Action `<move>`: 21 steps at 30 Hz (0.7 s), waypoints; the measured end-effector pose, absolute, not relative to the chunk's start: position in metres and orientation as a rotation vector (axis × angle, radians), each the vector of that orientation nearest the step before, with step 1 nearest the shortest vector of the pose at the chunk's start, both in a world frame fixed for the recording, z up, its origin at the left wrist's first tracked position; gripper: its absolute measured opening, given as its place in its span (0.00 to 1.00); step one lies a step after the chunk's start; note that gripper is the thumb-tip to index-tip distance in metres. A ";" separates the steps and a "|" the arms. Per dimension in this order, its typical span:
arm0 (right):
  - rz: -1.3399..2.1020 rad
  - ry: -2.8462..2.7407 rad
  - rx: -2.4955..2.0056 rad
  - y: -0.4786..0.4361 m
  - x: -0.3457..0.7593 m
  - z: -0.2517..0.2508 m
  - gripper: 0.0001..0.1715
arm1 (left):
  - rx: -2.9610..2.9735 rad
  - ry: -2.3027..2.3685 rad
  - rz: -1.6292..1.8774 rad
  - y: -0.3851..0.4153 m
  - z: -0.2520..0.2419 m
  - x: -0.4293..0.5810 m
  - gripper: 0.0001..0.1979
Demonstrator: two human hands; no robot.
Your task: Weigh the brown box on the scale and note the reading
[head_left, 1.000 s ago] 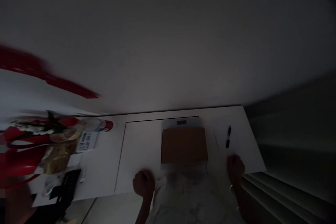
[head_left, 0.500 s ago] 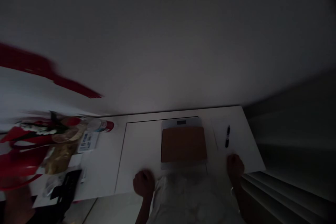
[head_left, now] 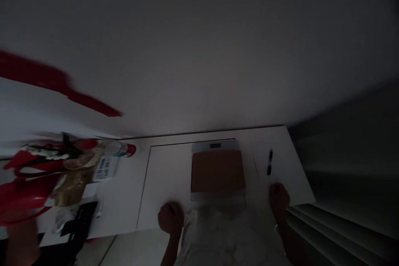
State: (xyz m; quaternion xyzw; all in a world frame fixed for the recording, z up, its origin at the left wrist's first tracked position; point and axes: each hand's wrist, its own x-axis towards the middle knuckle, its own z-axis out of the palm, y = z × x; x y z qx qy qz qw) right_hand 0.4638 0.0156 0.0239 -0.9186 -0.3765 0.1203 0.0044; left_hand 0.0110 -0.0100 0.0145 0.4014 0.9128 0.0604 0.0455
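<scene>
My left hand (head_left: 171, 217) rests as a closed fist at the front edge of the white table (head_left: 170, 170), with nothing seen in it. Over to the right, my right hand (head_left: 279, 198) is also curled into a fist on the tabletop, just below a black pen (head_left: 269, 162). The pen lies on a sheet of white paper (head_left: 260, 156). Between my hands sits a flat silver scale (head_left: 202, 146) with a small dark display (head_left: 215, 145). A brown rectangular board or box (head_left: 217, 171) lies on top of the scale, and neither hand touches it.
At the left are a red plastic container (head_left: 26, 195), a red-capped bottle (head_left: 120, 149), a golden-brown packet (head_left: 72, 189), white flowers (head_left: 51, 153) and a black object (head_left: 81, 220). Another person's arm (head_left: 22, 241) shows at lower left. A wall (head_left: 199, 50) stands behind the table.
Both fists, the scale, the brown piece and the pen stay in place. Only the view shifts very slightly.
</scene>
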 end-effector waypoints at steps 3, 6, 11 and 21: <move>0.372 -1.180 -2.866 0.015 0.464 0.024 0.20 | 1.221 2.795 0.193 -0.011 0.013 0.011 0.16; 0.376 -1.165 -2.884 0.016 0.464 0.024 0.19 | 1.224 2.815 0.201 -0.012 0.011 0.011 0.16; 0.415 -1.165 -2.884 0.016 0.463 0.027 0.19 | 1.226 2.801 0.171 -0.012 0.009 0.009 0.16; 0.385 -1.161 -2.857 0.014 0.465 0.024 0.18 | 1.242 2.807 0.181 -0.011 0.016 0.012 0.16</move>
